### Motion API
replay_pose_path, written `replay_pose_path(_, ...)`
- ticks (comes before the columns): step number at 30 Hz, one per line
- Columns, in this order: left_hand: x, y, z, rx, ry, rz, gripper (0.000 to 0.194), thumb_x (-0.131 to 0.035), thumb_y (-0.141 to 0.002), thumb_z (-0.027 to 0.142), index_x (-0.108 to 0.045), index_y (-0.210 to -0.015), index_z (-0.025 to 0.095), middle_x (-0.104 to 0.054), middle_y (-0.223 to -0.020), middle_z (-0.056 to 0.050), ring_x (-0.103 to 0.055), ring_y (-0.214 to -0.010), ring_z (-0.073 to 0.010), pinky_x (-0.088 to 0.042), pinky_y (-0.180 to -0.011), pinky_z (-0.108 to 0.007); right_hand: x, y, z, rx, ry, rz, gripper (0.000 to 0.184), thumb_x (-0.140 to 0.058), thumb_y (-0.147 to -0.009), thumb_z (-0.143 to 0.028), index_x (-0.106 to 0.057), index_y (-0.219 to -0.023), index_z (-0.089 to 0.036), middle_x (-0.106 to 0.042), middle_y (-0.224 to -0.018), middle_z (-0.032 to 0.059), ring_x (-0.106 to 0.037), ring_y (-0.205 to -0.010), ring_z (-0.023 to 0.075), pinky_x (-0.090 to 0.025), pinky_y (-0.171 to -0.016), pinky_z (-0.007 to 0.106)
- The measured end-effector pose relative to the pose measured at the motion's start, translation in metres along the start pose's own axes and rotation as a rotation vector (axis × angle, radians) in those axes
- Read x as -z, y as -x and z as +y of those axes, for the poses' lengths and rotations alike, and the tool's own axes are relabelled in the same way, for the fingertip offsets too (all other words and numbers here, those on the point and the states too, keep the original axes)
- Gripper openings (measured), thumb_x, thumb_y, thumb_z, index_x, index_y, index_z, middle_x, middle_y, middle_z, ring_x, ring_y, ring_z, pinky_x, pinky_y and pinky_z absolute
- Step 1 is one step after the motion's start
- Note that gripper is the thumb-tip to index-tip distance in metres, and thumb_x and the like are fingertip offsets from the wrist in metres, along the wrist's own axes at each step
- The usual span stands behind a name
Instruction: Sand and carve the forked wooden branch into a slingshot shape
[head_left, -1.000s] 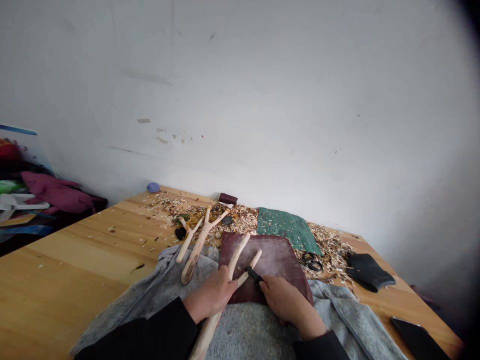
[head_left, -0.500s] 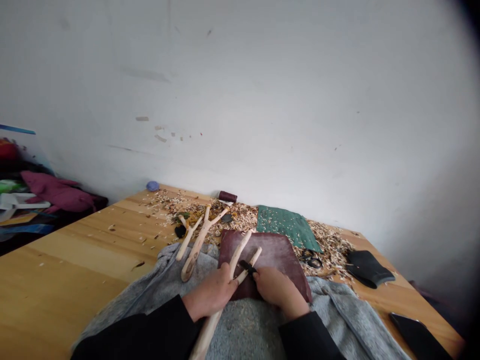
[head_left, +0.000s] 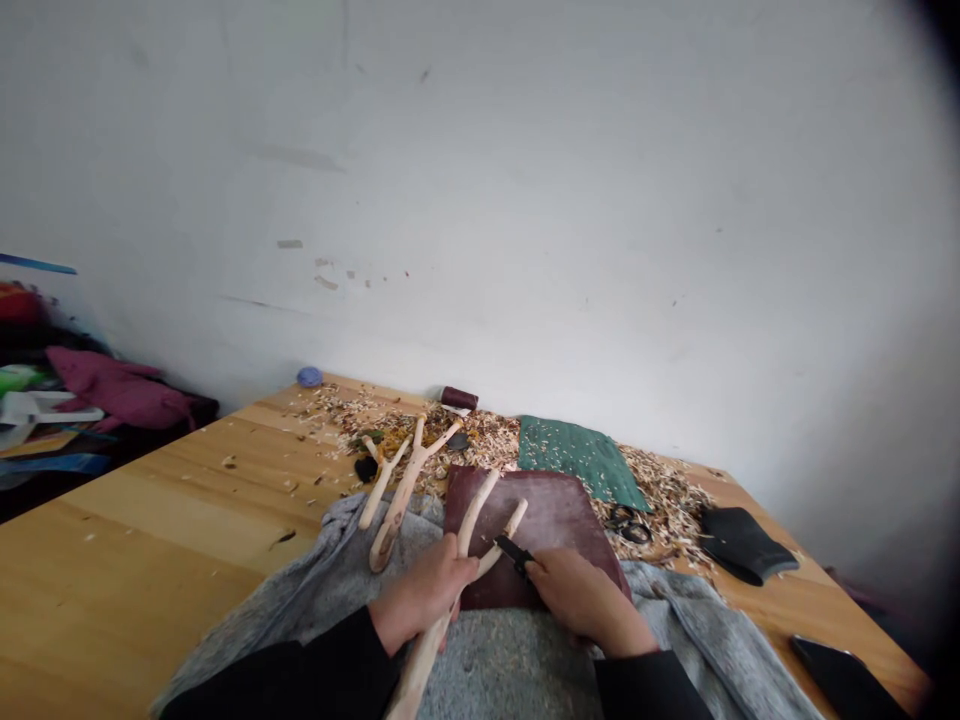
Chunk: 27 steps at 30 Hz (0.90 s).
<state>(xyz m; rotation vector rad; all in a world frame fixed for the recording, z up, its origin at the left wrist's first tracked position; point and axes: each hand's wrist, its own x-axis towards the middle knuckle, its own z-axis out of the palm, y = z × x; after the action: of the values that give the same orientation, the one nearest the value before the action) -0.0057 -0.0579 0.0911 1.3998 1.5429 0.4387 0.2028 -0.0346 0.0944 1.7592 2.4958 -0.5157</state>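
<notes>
A peeled, pale forked branch (head_left: 422, 668) slants up from the bottom edge, its two prongs pointing away from me. My left hand (head_left: 427, 590) is closed around it just below the fork. In my right hand (head_left: 581, 597) is a small black-handled knife (head_left: 514, 553), held near the right prong; its blade is too small to make out clearly. Beneath the prongs lies a dark red leather sheet (head_left: 555, 500) on a grey cloth (head_left: 510, 660). Two other peeled forked sticks, a larger one (head_left: 403, 490) and a smaller one (head_left: 377, 492), rest to the left of my hands.
Wood shavings (head_left: 495, 436) cover the back of the wooden table (head_left: 165, 540). Among them are a green cloth (head_left: 577, 455), black scissors (head_left: 630, 525) and a dark thread spool (head_left: 459, 398). A black sheet (head_left: 750, 543) and a phone (head_left: 855, 675) lie at right. A white wall stands behind.
My right hand and the knife have moved slightly right and toward me, away from the right prong's inner side. My left hand keeps its hold on the branch. The view has shifted a little.
</notes>
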Motion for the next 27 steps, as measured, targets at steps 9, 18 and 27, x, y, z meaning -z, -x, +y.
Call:
replay_pose_path(9, 0.000, 0.005, 0.007, 0.031, 0.053, -0.021, 0.012, -0.036, -0.088, 0.034, -0.039, -0.088, 0.023, -0.043, -0.047, 0.011, -0.040, -0.030, -0.0104, -0.033, -0.033, -0.021, 0.005, 0.014, -0.005, -0.170, 0.000, -0.001, 0.035, -0.036, -0.096, -0.031, -0.069, -0.105, -0.021, -0.071, -0.106, 0.0127, -0.067, -0.099, 0.0236, -0.044, -0.085, 0.032)
replay_pose_path(18, -0.001, 0.003, 0.004, 0.021, 0.037, -0.023, 0.014, -0.037, -0.088, 0.036, -0.038, -0.084, 0.023, -0.044, -0.045, 0.010, -0.041, -0.028, -0.0099, -0.032, -0.033, -0.020, 0.004, 0.014, -0.007, -0.164, -0.006, 0.000, 0.038, -0.034, -0.096, -0.032, -0.069, -0.104, -0.020, -0.072, -0.104, 0.0124, -0.067, -0.098, 0.0233, -0.044, -0.083, 0.032)
replay_pose_path(27, -0.001, 0.001, 0.003, -0.015, 0.000, -0.002, 0.014, -0.036, -0.089, 0.037, -0.039, -0.084, 0.023, -0.044, -0.048, 0.010, -0.040, -0.029, -0.0101, -0.031, -0.035, -0.021, -0.003, 0.012, -0.010, -0.183, 0.019, 0.034, 0.039, -0.031, -0.095, -0.032, -0.069, -0.099, -0.022, -0.072, -0.104, 0.0125, -0.067, -0.099, 0.0291, -0.048, -0.079, 0.037)
